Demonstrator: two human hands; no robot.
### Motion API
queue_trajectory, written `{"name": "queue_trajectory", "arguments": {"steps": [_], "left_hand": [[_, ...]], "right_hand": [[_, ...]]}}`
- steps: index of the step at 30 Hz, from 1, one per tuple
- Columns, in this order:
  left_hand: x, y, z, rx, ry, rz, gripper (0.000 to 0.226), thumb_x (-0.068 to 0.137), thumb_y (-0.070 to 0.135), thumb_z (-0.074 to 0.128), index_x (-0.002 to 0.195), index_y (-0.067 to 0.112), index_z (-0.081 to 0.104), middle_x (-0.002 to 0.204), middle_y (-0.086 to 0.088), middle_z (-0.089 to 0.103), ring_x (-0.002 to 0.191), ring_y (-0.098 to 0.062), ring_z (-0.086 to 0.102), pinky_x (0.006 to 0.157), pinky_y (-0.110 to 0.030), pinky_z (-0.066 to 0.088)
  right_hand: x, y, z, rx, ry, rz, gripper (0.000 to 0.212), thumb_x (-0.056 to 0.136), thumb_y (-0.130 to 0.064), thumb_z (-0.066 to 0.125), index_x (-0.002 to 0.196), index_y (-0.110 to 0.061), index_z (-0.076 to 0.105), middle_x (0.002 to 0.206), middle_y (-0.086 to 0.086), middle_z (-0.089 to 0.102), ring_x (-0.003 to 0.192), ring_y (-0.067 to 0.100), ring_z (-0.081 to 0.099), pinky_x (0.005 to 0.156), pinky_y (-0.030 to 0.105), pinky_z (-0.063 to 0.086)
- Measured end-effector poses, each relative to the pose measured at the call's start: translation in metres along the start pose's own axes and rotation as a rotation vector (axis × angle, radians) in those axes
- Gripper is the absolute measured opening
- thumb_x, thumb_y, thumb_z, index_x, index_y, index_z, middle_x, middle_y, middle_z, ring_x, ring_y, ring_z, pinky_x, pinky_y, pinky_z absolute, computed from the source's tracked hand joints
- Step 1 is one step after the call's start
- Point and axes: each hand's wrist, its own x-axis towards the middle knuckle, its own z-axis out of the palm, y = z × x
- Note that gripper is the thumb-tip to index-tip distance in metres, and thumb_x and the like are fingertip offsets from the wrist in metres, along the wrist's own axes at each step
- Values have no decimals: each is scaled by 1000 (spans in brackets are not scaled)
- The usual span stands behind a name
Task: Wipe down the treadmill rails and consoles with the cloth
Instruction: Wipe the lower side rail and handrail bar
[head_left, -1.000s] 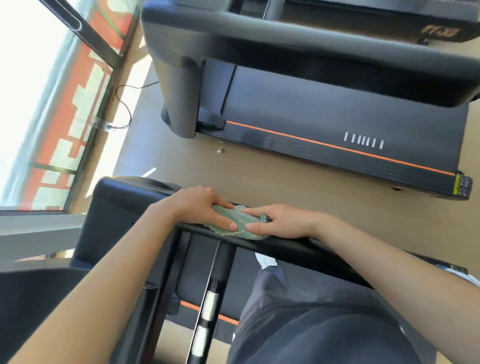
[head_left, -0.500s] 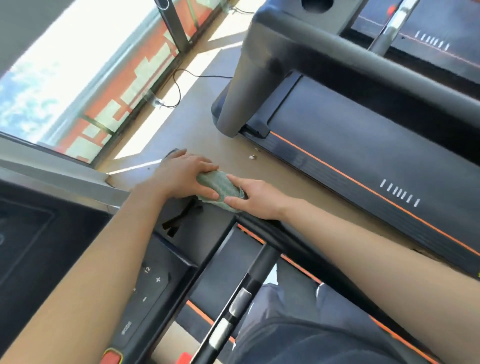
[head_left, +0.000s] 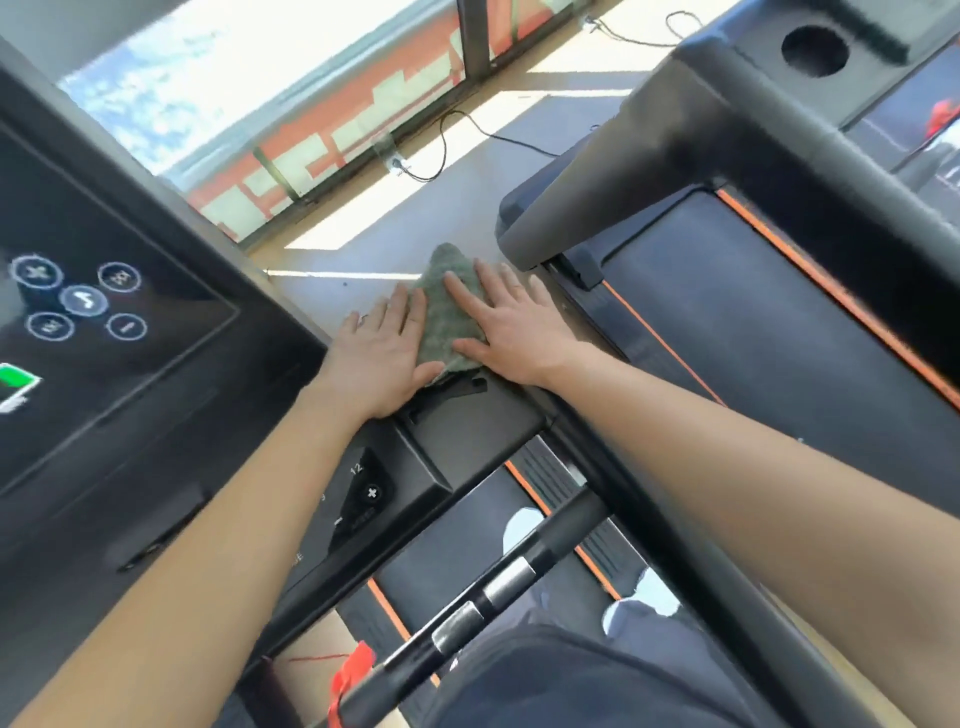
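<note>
1. Closest in are dark trousers (head_left: 571, 680) and white shoes (head_left: 524, 530), standing on the treadmill belt (head_left: 457, 551), which has an orange stripe along its edge.
2. A black handlebar (head_left: 550, 545) with silver grip plates crosses above the belt.
3. Past it, the console (head_left: 467, 431) carries a small button panel (head_left: 369, 493) with a plus key. Its big screen (head_left: 104, 312), marked with round icons, fills the left side.
4. The green cloth (head_left: 447, 312) lies spread on the right end of the console, its far tip showing against the floor.
5. The left hand (head_left: 382, 353) lies flat with fingers (head_left: 400, 312) straight and the thumb on the cloth's near left edge. It grips nothing.
6. The right hand (head_left: 514, 332) presses flat on the cloth's right side, fingers straight and spread, with nothing grasped.
7. Beyond are the tan floor (head_left: 467, 208) and, on the right, a second treadmill (head_left: 753, 322) with a round cup hole (head_left: 814, 50).
8. Farthest off, a black cable (head_left: 447, 140) runs along by the window (head_left: 260, 78).
</note>
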Motion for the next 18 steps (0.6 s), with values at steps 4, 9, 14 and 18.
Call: {"name": "queue_trajectory", "arguments": {"steps": [4, 9, 14, 18], "left_hand": [[-21, 7, 5, 111, 38, -55, 97, 97, 73, 22, 161, 5, -5, 169, -22, -2, 157, -34, 8, 125, -49, 12], [-47, 22, 29, 118, 114, -53, 99, 92, 72, 0, 160, 0, -3, 166, -31, 1, 157, -38, 2, 127, -48, 7], [-70, 46, 51, 84, 135, -52, 95, 94, 67, -3, 158, -2, -7, 164, -33, -7, 155, -43, -4, 126, -51, 4], [-85, 67, 70, -9, 191, -23, 85, 100, 61, 2, 160, 1, -1, 166, -30, -4, 156, -41, -3, 126, -53, 5]], "right_hand": [[-6, -7, 6, -151, -2, -119, 81, 98, -69, 29, 160, -33, -7, 166, 5, -22, 153, 29, -19, 123, 53, -10], [-31, -14, 22, -207, 33, -158, 75, 101, -65, 19, 161, -28, -6, 168, 1, -15, 152, 26, -23, 122, 50, -16], [-77, -11, 47, -207, 98, -162, 73, 101, -64, 18, 162, -26, 4, 169, 4, -3, 155, 26, -13, 123, 53, -9], [-121, -10, 69, -180, 157, -85, 77, 97, -60, 39, 161, -25, 17, 169, 7, 8, 156, 27, -1, 124, 56, -1]]}}
